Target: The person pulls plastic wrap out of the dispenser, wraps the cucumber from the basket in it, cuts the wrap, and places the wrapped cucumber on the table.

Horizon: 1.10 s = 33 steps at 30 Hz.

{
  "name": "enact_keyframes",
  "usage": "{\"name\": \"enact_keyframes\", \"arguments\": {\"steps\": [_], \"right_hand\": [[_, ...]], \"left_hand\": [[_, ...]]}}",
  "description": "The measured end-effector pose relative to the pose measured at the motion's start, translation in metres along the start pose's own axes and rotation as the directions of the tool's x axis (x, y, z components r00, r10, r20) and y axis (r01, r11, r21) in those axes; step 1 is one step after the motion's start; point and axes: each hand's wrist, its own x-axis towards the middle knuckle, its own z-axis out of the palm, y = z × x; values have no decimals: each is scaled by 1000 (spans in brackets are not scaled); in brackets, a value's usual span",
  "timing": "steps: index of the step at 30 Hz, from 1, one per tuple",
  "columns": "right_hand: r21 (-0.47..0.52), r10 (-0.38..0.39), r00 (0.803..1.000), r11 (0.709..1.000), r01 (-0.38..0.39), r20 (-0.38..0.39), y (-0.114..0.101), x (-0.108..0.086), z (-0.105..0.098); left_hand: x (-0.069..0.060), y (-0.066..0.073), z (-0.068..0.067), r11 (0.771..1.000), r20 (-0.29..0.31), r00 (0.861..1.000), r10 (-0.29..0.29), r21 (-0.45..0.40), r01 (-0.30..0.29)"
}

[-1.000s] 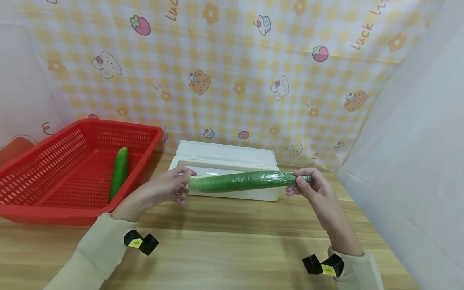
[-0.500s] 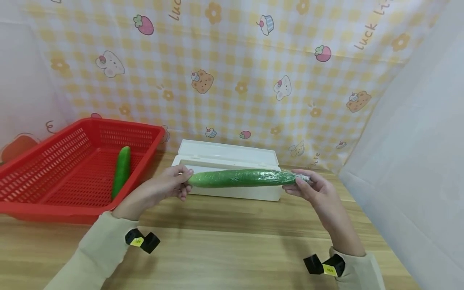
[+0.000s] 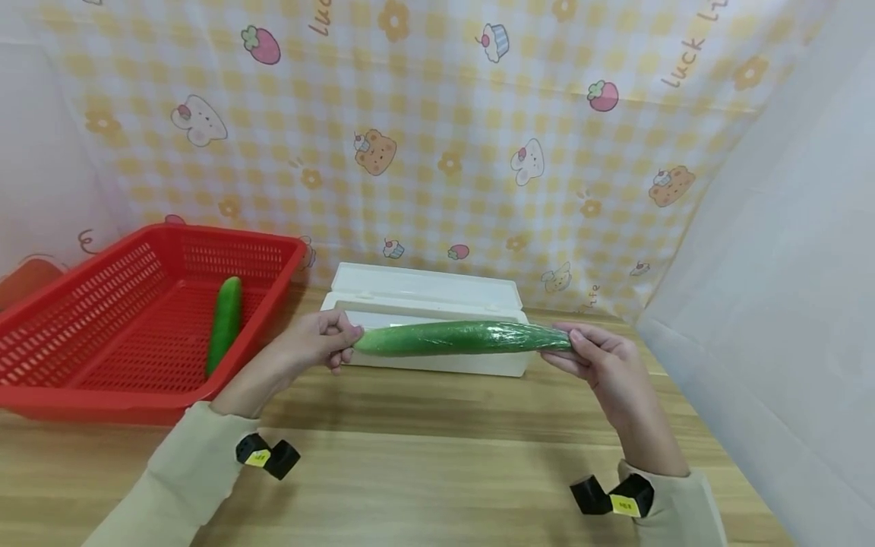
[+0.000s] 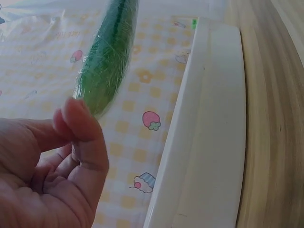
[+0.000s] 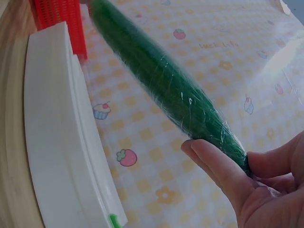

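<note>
A long green cucumber, wrapped in glossy clear film, is held level in the air between both hands. My left hand pinches the film at its paler left end; in the left wrist view the thumb and index finger meet right at that tip. Around the narrow right end, thumb and fingers of my right hand grip the gathered film, as the right wrist view shows on the cucumber. Just behind and below the cucumber stands a white box with its lid raised, partly hidden by it.
A red plastic basket stands at the left with one more cucumber in it. Behind hangs a yellow checked cloth, and a white sheet stands at the right. The wooden table extends toward the front.
My left fingers have closed on the cucumber's left end. My right hand has shifted its hold, and the loose film end that stuck out there is now covered by the fingers.
</note>
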Motion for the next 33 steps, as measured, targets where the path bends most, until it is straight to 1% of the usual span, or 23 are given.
{"name": "enact_keyframes", "arguments": {"steps": [3, 6, 8, 9, 11, 12, 13, 15, 16, 17, 19, 20, 22, 23, 25, 26, 27, 28, 29, 30, 31, 32, 33], "right_hand": [[23, -18, 1000, 1000, 18, 6, -1, 0, 0], [49, -33, 999, 998, 32, 25, -1, -1, -1], [67, -56, 997, 996, 53, 48, 0, -1, -2], [72, -69, 996, 995, 65, 59, 0, -1, -2], [58, -101, 992, 994, 96, 81, 1, -2, -2], [46, -113, 989, 993, 109, 93, 2, -2, -1], [29, -124, 987, 992, 122, 104, 2, -1, 1], [-11, -139, 983, 990, 141, 119, 4, -1, 4], [-24, -142, 982, 989, 146, 124, 5, 0, 6], [-27, -140, 981, 989, 145, 132, 5, 0, 8], [-15, -139, 980, 990, 143, 143, 6, 1, 10], [0, -141, 978, 990, 143, 151, 7, 2, 10], [31, -143, 975, 990, 140, 170, 7, 2, 10], [38, -140, 973, 990, 136, 181, 7, 3, 10], [16, -124, 971, 992, 123, 207, 8, 3, 8], [-21, -116, 969, 992, 123, 220, 9, 4, 7], [-99, -104, 968, 987, 129, 228, 9, 3, 7], [-191, -98, 966, 971, 146, 240, 10, 3, 7], [-286, -107, 959, 940, 183, 264, 10, 3, 8], [-394, -127, 947, 887, 242, 295, 11, 2, 9], [-496, -147, 932, 813, 304, 330, 11, 1, 11], [-591, -164, 919, 722, 359, 358, 12, 0, 15], [-673, -175, 907, 620, 403, 383, 12, -1, 19]], "left_hand": [[1, -1, -3, 1000, 13, 1000, -15, -18, 15], [1, -3, -5, 1000, 54, 998, -13, 21, 12], [1, -4, -6, 994, 78, 997, 14, 110, -23], [1, -4, -7, 987, 86, 996, 39, 153, -52], [0, -4, -7, 964, 103, 989, 104, 233, -126], [0, -4, -6, 949, 125, 982, 139, 266, -168], [-1, -4, -4, 929, 146, 977, 157, 314, -196], [-4, -4, 1, 892, 200, 965, 169, 386, -237], [-5, -3, 5, 858, 219, 961, 171, 447, -254], [-6, -3, 10, 813, 232, 958, 170, 516, -269], [-8, -1, 18, 736, 236, 960, 153, 621, -269], [-8, -1, 21, 711, 225, 962, 152, 651, -265], [-7, -1, 26, 674, 213, 962, 169, 688, -270], [-6, -2, 28, 676, 219, 960, 175, 682, -279], [-4, -3, 28, 702, 233, 954, 187, 648, -295], [-5, -3, 28, 711, 232, 953, 196, 636, -301], [-5, -3, 28, 713, 232, 949, 212, 628, -313], [-5, -2, 27, 711, 227, 947, 227, 625, -321], [-5, -2, 27, 712, 219, 946, 238, 623, -323], [-6, -1, 26, 713, 208, 947, 244, 623, -321], [-6, 0, 26, 709, 201, 947, 252, 628, -322], [-7, 1, 25, 701, 193, 947, 257, 637, -320], [-7, 1, 25, 690, 189, 948, 257, 650, -317]]}}
